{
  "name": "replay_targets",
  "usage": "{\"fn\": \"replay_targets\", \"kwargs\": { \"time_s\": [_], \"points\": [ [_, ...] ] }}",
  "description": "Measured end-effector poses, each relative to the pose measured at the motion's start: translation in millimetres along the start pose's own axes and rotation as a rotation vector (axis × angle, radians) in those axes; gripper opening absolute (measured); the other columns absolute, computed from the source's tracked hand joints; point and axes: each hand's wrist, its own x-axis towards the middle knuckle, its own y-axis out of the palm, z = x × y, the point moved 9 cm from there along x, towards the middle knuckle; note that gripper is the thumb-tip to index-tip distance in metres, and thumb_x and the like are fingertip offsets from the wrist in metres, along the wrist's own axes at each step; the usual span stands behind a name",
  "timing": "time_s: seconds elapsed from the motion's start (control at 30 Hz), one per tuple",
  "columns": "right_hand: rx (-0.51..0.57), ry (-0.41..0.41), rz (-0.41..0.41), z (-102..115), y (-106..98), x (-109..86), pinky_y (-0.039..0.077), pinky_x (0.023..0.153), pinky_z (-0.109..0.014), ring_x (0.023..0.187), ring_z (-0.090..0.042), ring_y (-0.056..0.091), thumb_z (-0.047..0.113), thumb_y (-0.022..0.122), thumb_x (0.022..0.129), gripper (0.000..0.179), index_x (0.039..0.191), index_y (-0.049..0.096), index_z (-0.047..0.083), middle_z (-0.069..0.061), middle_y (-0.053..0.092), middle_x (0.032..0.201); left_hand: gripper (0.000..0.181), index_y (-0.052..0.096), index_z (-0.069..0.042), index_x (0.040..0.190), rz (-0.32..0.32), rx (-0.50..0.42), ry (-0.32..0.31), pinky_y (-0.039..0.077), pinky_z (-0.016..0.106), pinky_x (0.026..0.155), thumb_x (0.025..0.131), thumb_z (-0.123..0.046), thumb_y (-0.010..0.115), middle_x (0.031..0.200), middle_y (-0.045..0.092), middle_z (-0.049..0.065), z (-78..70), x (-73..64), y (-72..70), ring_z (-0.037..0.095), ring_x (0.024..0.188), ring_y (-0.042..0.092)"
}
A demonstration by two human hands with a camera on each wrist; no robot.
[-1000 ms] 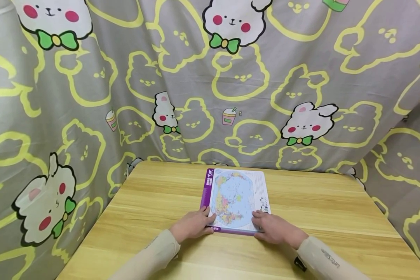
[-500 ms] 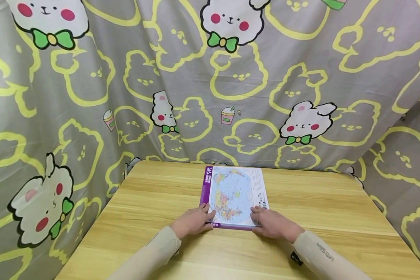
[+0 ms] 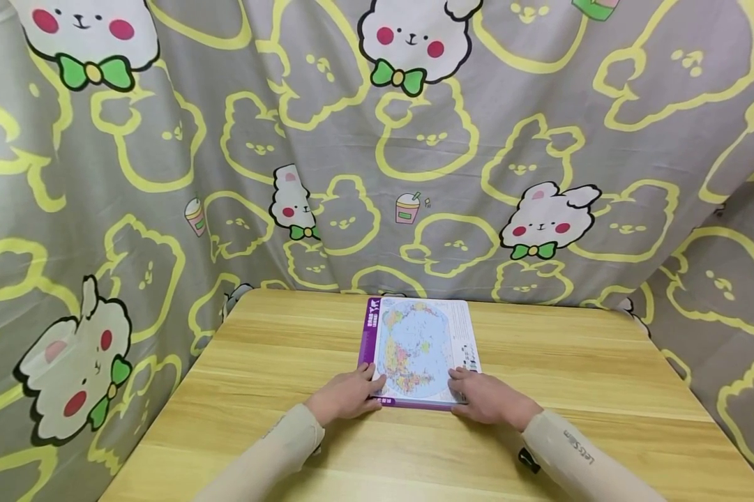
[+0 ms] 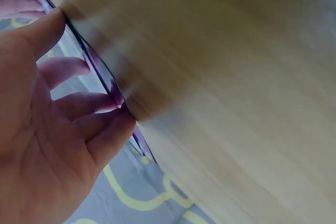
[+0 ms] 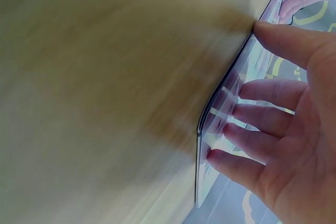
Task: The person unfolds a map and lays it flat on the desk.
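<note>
A thin, flat world map board [image 3: 423, 348] with a purple border lies on the wooden table, its print upside down to me. My left hand [image 3: 345, 394] rests at its near left corner, fingertips on the board and thumb at the near edge. Across from it, my right hand [image 3: 492, 396] touches the near right corner the same way. In the left wrist view, the fingers [image 4: 68, 103] are extended and slightly bent along the board's edge. The right wrist view shows the fingertips [image 5: 239, 124] spread lightly over the board's face, with the thumb at its edge.
The wooden table [image 3: 257, 439] extends around the board on all sides. A grey curtain [image 3: 351, 153] with yellow outlines and white rabbits hangs right behind the table's far edge and along its sides. A small black item [image 3: 529, 460] shows beneath the right sleeve.
The map board has slid slightly away from me, toward the table's far edge. Both hands have moved along with it, keeping their places at its near corners.
</note>
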Motion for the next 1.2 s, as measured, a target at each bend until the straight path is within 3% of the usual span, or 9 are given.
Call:
{"fn": "replay_targets", "kwargs": {
  "time_s": [0.23, 0.53, 1.2],
  "points": [
    [-0.012, 0.004, 0.018, 0.8, 0.6, 0.5, 0.04, 0.1, -0.05, 0.123, -0.039, 0.047, 0.029, 0.067, 0.087, 0.043, 0.116, 0.061, -0.003, -0.024, 0.051, 0.132, 0.054, 0.045, -0.013, 0.142, 0.027, -0.049, -0.024, 0.034, 0.038, 0.106, 0.096, -0.041, 0.053, 0.146, 0.038, 0.018, 6.1, -3.6, 3.4, 0.031, 0.133, 0.036],
    [-0.042, -0.004, -0.004, 7.0, -6.2, 5.7, 0.039, 0.101, -0.048, 0.124, -0.038, 0.046, 0.035, 0.065, 0.089, 0.046, 0.117, 0.061, -0.001, -0.022, 0.051, 0.133, 0.06, 0.044, -0.003, 0.141, -0.002, -0.069, -0.049, 0.032, 0.039, 0.108, 0.095, -0.04, 0.054, 0.144, 0.039, 0.02, 20.4, -12.2, 5.6, 0.033, 0.133, 0.036],
    [-0.075, -0.137, 0.019, 67.7, -2.3, 58.1, 0.038, 0.103, -0.039, 0.126, -0.029, 0.046, 0.048, 0.065, 0.085, 0.066, 0.133, 0.053, 0.004, -0.015, 0.047, 0.139, 0.058, 0.047, -0.001, 0.138, 0.014, -0.058, -0.074, 0.035, 0.039, 0.106, 0.095, -0.039, 0.054, 0.143, 0.041, 0.018, 20.3, -14.6, 4.9, 0.032, 0.132, 0.037]
  ]
}}
